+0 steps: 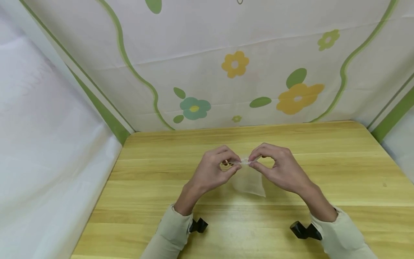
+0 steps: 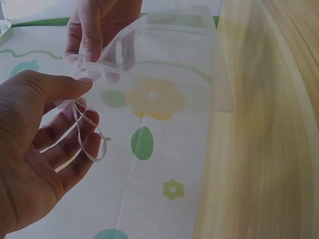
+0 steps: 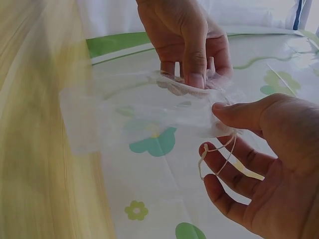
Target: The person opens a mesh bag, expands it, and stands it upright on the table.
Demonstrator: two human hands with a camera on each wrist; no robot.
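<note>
On my head feed, the left hand [image 1: 211, 168] and the right hand [image 1: 285, 169] each pinch one side of the gathered mouth [image 1: 244, 162] of a sheer white fabric pouch [image 1: 249, 182], hanging between them over the middle of the yellowish wood-grain table [image 1: 129, 212]. In the left wrist view, a thin white cord loop [image 2: 104, 145] dangles slack by the left fingers. In the right wrist view, a thin off-white cord loop [image 3: 201, 167] hangs loose too. I judge the work midway: both sides are gripped, the bunched rim remains unsettled; opening or cinching, I cannot tell.

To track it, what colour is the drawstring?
The drawstring looks white, clearest in the left wrist view.
</note>
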